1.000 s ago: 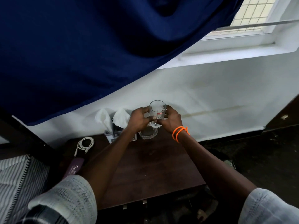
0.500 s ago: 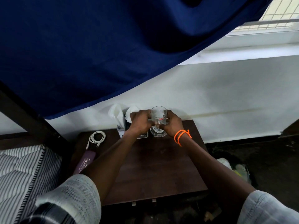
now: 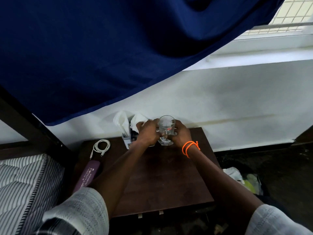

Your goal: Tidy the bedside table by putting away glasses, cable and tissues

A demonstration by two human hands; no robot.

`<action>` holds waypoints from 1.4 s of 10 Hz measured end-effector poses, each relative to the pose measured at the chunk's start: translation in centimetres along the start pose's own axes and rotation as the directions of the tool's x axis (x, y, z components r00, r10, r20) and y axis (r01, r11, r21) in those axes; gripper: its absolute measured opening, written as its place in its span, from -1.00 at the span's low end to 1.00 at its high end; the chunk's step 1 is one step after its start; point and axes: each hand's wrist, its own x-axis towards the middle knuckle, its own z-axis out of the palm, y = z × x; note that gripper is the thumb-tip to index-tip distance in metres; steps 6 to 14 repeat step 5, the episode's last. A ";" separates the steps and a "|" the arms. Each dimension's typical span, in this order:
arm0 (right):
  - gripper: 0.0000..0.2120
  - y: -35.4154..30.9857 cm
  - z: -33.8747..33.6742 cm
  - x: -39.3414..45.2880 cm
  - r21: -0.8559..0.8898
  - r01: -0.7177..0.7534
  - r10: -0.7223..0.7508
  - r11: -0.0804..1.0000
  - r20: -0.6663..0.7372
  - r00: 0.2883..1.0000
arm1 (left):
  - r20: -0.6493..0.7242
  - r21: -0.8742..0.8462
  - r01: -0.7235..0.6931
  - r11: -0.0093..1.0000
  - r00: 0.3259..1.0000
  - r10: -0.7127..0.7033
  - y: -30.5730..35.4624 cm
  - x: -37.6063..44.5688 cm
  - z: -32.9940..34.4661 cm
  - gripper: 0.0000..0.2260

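A clear glass (image 3: 166,127) is gripped by the left hand (image 3: 147,132) and right hand (image 3: 180,133) above the bedside table (image 3: 162,175).

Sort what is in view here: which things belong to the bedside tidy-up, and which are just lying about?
Job:
glass, held by left hand and right hand
cable, coiled on the table
tissues in a holder
purple case

Lying about:
blue cloth
mattress
bags on the floor

clear drinking glass (image 3: 166,127) upright at the table's back edge, gripped from both sides, white cable (image 3: 101,146) coiled at back left, white tissues (image 3: 126,122) sticking up from a holder beside the glass
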 end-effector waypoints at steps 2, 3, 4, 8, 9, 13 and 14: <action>-0.29 -0.4 -0.3 -0.5 -0.021 -0.051 0.050 0.998 -0.016 0.999 | -0.086 0.103 0.061 0.993 0.995 -0.052 1.3 -1.0 0.2 -0.51; -0.20 -1.2 -1.4 -1.1 -0.042 -0.075 0.073 0.996 -0.048 0.996 | -0.167 0.100 0.048 0.994 0.985 -0.031 2.0 -2.1 -0.3 -0.42; -0.24 -2.8 -2.5 -1.8 -0.012 -0.028 0.026 1.000 -0.116 0.993 | -0.246 0.065 0.010 0.998 0.969 0.006 1.8 -3.1 -0.7 -0.37; -0.33 -4.6 -3.4 -2.8 -0.076 0.050 -0.063 0.996 -0.188 0.980 | -0.333 0.112 -0.054 0.992 0.939 0.089 2.2 -4.2 -1.2 -0.37; -0.33 -4.6 -3.4 -2.8 -0.076 0.050 -0.063 0.996 -0.188 0.980 | -0.333 0.112 -0.054 0.992 0.939 0.089 2.2 -4.2 -1.2 -0.37; -0.33 -4.6 -3.4 -2.8 -0.076 0.050 -0.063 0.996 -0.188 0.980 | -0.333 0.112 -0.054 0.992 0.939 0.089 2.2 -4.2 -1.2 -0.37; -0.33 -4.6 -3.4 -2.8 -0.076 0.050 -0.063 0.996 -0.188 0.980 | -0.333 0.112 -0.054 0.992 0.939 0.089 2.2 -4.2 -1.2 -0.37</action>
